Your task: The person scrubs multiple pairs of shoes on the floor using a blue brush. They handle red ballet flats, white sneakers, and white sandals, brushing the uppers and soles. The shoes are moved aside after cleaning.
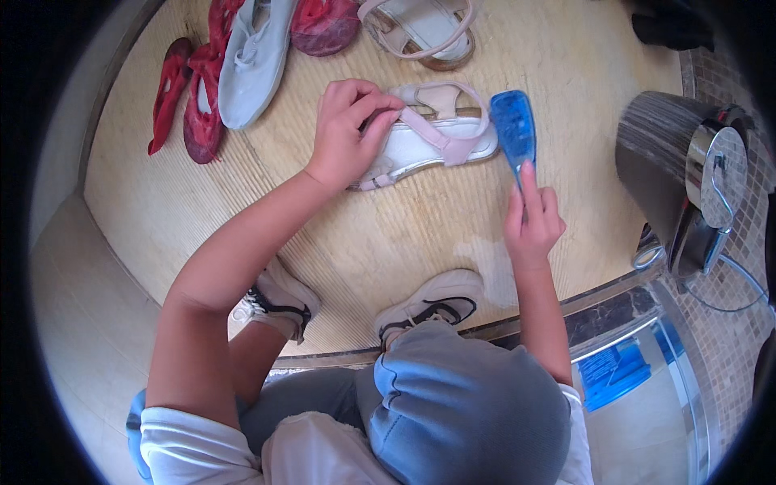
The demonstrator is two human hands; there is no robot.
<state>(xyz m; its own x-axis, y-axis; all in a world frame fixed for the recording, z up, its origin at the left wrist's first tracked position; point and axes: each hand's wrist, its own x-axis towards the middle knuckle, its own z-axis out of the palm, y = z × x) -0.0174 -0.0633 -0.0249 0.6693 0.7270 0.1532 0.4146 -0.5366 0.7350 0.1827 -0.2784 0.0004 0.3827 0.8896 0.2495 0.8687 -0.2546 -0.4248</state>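
Observation:
A pale pink sandal (470, 145) with a white insole lies on the ribbed beige floor in front of me. My left hand (351, 130) pinches its strap between thumb and fingers at the left part of the shoe. My right hand (533, 221) grips the thin handle of a blue plastic brush (514, 124), index finger stretched along it. The brush head is right beside the rounded right end of the sandal; whether they touch I cannot tell. Its bristles are not visible from above.
Beyond the sandal lie its matching sandal (436, 30), a white lace-up canvas shoe (251, 73) and several red ballet slippers (206, 118). A dark bin with a metal lid (652, 163) stands at right. A blue packet (615, 370) is at lower right.

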